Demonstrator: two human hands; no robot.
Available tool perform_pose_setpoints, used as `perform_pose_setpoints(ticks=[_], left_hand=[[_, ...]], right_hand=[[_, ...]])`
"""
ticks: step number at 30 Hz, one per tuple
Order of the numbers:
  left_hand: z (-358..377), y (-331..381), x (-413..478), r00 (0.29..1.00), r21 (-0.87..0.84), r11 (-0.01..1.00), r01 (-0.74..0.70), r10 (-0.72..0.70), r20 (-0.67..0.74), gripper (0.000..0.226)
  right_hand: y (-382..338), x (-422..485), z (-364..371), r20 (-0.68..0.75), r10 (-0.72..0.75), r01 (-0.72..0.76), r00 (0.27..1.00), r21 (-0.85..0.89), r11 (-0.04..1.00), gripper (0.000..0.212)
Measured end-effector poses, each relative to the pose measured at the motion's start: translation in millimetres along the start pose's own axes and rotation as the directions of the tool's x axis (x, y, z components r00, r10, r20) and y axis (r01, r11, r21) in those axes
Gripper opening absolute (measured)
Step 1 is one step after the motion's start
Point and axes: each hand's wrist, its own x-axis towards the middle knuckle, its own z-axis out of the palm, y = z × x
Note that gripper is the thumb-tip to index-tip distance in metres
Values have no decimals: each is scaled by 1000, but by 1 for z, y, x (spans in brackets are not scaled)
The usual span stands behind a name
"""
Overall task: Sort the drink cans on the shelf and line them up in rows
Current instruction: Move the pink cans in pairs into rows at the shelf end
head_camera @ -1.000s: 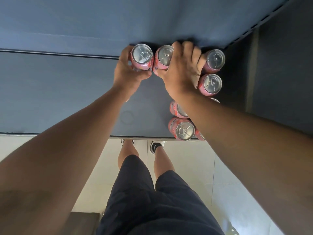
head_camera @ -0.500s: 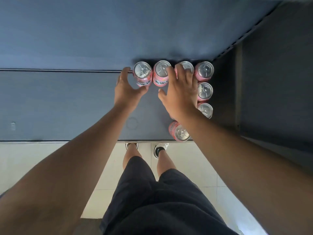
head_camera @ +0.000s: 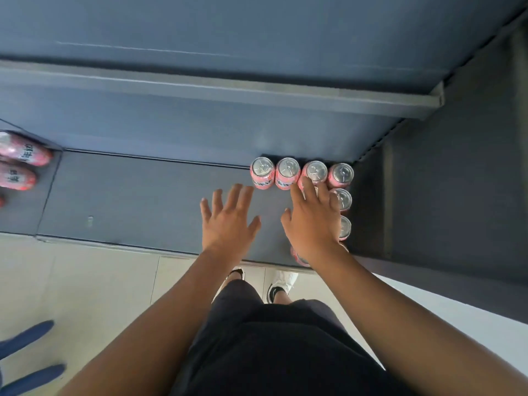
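Several pink drink cans stand upright on the dark blue shelf (head_camera: 143, 201), at its back right corner. A row runs along the back wall, from the leftmost can (head_camera: 262, 172) to the corner can (head_camera: 341, 174). More cans (head_camera: 341, 199) run forward along the right wall, partly hidden by my right hand (head_camera: 310, 221). That hand hovers with spread fingers, its fingertips near the third can (head_camera: 315, 171). My left hand (head_camera: 227, 221) is open over the bare shelf, just in front of the leftmost can, holding nothing.
More pink cans (head_camera: 24, 154) stand at the far left, in the neighbouring shelf section. A shelf board (head_camera: 228, 90) juts out above. The right side panel (head_camera: 443, 195) closes the corner. Below are a tiled floor, my legs and shoes, and a blue object (head_camera: 25, 338) at bottom left.
Both hands have let go of the back-row cans and pulled back toward me, fingers spreading. The view has pulled away, bringing the cans at far left into sight.
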Motion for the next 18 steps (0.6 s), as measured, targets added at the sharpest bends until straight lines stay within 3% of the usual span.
perform_pose_setpoints(ticks=[8, 18], left_hand=[[-32, -24, -36, 984, 77, 981, 179, -177, -28, 62], [-45, -125, -97, 911, -19, 919, 393, -392, -132, 59]], right_hand=[[-48, -9, -22, -26, -163, 163, 986, 30, 986, 46], [-161, -27, -34, 3, -355, 355, 935, -25, 935, 57]])
